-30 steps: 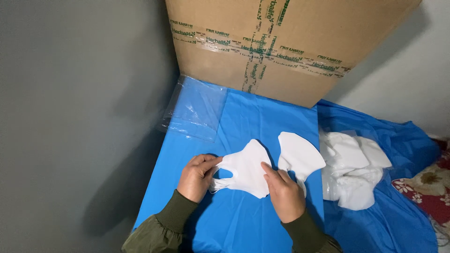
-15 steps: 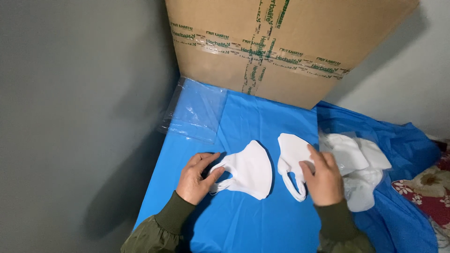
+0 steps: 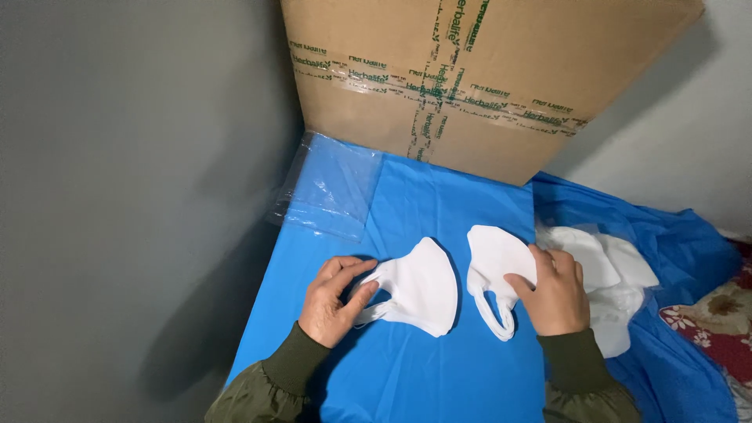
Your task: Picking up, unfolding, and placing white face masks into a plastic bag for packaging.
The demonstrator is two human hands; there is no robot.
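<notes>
Olive-green sleeves are cut off by the lower edge, so only wrists and hands show above the blue sheet (image 3: 423,376). The left hand (image 3: 333,301) pinches the ear loop of a folded white mask (image 3: 423,296) between thumb and fingers, the mask lying flat on the sheet just right of that hand. The right hand (image 3: 552,291) rests its fingers on the right edge of a second white mask (image 3: 489,270), just right of the first and apart from it; whether it is gripped or only pressed cannot be told, the palm hiding the contact. Compared with half a second ago, both hands and masks sit nearly unchanged. Right of the second mask, partly hidden behind the right hand, a clear plastic bag holds a pile of white masks (image 3: 615,290), their number indistinct. Beyond the first mask lies an empty clear plastic sleeve (image 3: 333,188), and behind it leans a taped cardboard box (image 3: 486,78), its top cropped.
</notes>
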